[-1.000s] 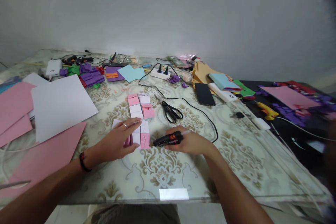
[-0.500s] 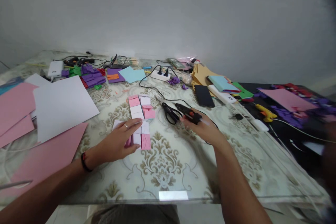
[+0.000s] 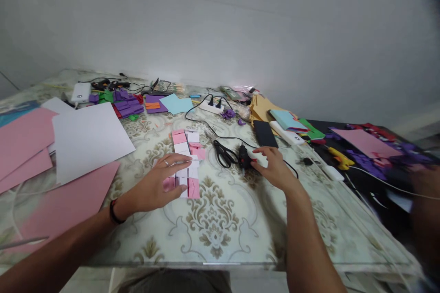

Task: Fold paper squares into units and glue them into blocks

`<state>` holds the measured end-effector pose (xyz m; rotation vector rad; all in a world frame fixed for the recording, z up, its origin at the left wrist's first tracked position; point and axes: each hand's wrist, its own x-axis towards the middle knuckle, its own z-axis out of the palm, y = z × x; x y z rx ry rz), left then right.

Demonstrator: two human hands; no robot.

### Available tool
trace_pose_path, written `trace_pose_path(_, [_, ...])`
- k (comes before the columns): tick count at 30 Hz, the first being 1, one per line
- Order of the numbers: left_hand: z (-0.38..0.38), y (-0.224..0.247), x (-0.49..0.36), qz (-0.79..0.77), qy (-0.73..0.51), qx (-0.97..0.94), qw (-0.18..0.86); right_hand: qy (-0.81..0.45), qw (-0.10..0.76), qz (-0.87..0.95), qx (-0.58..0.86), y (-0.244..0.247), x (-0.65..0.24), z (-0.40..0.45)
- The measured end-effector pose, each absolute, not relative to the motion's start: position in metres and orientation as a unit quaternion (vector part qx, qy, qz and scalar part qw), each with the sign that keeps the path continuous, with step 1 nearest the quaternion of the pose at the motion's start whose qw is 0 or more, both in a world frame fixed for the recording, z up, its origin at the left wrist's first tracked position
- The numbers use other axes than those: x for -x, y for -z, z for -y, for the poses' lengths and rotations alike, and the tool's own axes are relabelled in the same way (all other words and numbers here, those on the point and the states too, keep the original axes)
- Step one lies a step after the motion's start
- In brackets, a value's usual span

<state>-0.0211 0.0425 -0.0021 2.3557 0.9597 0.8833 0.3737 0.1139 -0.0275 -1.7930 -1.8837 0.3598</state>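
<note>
My left hand (image 3: 160, 182) rests over folded pink and white paper pieces (image 3: 194, 187), laid in short rows on the patterned tablecloth. Its fingers are stretched and apart, partly covering the pieces; whether any is pressed I cannot tell. My right hand (image 3: 277, 169) is open beside a black glue gun (image 3: 244, 158), which lies on the table with its cord running back. The thumb and fingertips are close to the glue gun's right side; I cannot tell if they touch it. Black-handled scissors (image 3: 224, 153) lie just left of the glue gun.
White sheets (image 3: 91, 139) and pink sheets (image 3: 68, 206) spread across the left. Behind are purple paper strips (image 3: 127, 103), blue notes (image 3: 177, 104) and a power strip (image 3: 211, 106). To the right lie a dark phone (image 3: 264, 134) and a yellow glue gun (image 3: 340, 158); a person's blurred arm shows at the edge.
My right hand has let go of the black glue gun, which now lies beside the scissors, and its fingers have spread. My left hand stays over the paper pieces. The view has shifted slightly.
</note>
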Motion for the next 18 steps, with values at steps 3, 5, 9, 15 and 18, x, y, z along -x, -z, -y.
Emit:
trace_pose_path(3, [-0.042,0.002,0.021,-0.317,-0.333,-0.853,0.248,-0.174,0.347,0.734,0.557,0.008,-0.339,-0.098])
trace_pose_path(5, [-0.042,0.003,0.020,-0.295,-0.341,-0.852,0.266,-0.208,0.344,0.783,0.474,-0.006,-0.306,-0.082])
trace_pose_path(9, [-0.041,0.000,0.019,-0.265,-0.339,-0.848,0.309,-0.237,0.271,0.867,0.344,-0.020,-0.250,-0.057])
trace_pose_path(15, [-0.041,-0.003,0.019,-0.283,-0.341,-0.839,0.315,-0.302,0.304,0.817,0.386,0.001,-0.236,-0.061])
trace_pose_path(18, [-0.044,0.002,0.020,-0.340,-0.334,-0.843,0.252,-0.316,0.305,0.798,0.413,0.007,-0.243,-0.064])
